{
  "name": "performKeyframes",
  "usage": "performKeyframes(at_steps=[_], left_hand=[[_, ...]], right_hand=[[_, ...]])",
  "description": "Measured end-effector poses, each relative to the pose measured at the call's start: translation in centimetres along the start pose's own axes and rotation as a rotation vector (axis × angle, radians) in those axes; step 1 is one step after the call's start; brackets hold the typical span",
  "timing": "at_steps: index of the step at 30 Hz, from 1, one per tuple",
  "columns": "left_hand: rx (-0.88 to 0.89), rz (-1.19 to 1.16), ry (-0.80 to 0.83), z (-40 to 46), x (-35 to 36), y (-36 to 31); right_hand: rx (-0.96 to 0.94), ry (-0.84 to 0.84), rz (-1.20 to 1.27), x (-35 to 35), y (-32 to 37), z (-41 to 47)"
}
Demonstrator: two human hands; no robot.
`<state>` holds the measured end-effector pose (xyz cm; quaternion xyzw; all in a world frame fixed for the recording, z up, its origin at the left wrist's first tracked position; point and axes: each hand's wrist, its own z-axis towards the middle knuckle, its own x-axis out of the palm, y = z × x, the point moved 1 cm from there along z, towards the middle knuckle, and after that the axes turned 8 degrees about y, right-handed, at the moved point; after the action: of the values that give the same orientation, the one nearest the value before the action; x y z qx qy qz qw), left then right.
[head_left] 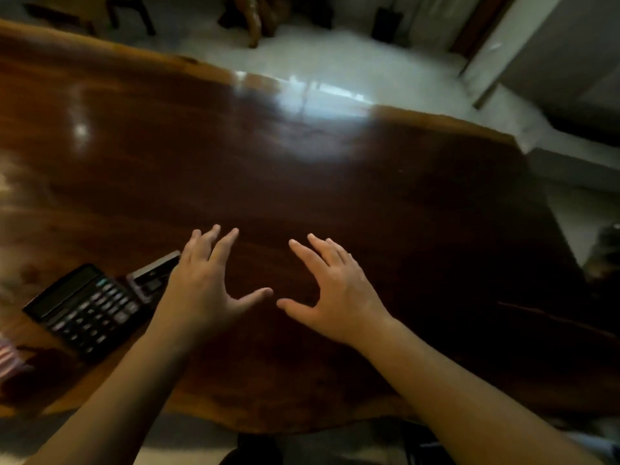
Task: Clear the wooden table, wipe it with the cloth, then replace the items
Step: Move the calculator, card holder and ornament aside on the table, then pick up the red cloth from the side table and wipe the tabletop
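A dark, glossy wooden table point(335, 182) fills most of the view. My left hand point(204, 283) and my right hand point(335, 290) hover side by side above its near middle, fingers spread, nothing in either. A black calculator point(85, 307) lies at the near left of the table. A slim dark device with a silver edge point(152, 276) lies beside it, its near end partly hidden behind my left hand. No cloth is visible.
A striped red and white object point(8, 359) shows at the far left edge. Pale tiled floor point(335, 62) lies beyond the table, with dark furniture legs point(255, 18) at the back and a grey wall point(553, 55) at the right.
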<state>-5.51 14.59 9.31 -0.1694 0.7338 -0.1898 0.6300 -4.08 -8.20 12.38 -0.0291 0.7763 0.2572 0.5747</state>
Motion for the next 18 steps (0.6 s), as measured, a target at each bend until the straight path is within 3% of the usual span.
performKeyframes(at_steps=[9,18], left_hand=[[0.376,0.023,0.164,-0.8,3.7,-17.1],[0.748,0.086,0.328,-8.9,12.3,-38.0]], right_hand=[[0.337,-0.286,0.083,-5.1,-8.9,-16.4],[0.689,-0.519,0.133,-7.0,-17.1,-39.5]])
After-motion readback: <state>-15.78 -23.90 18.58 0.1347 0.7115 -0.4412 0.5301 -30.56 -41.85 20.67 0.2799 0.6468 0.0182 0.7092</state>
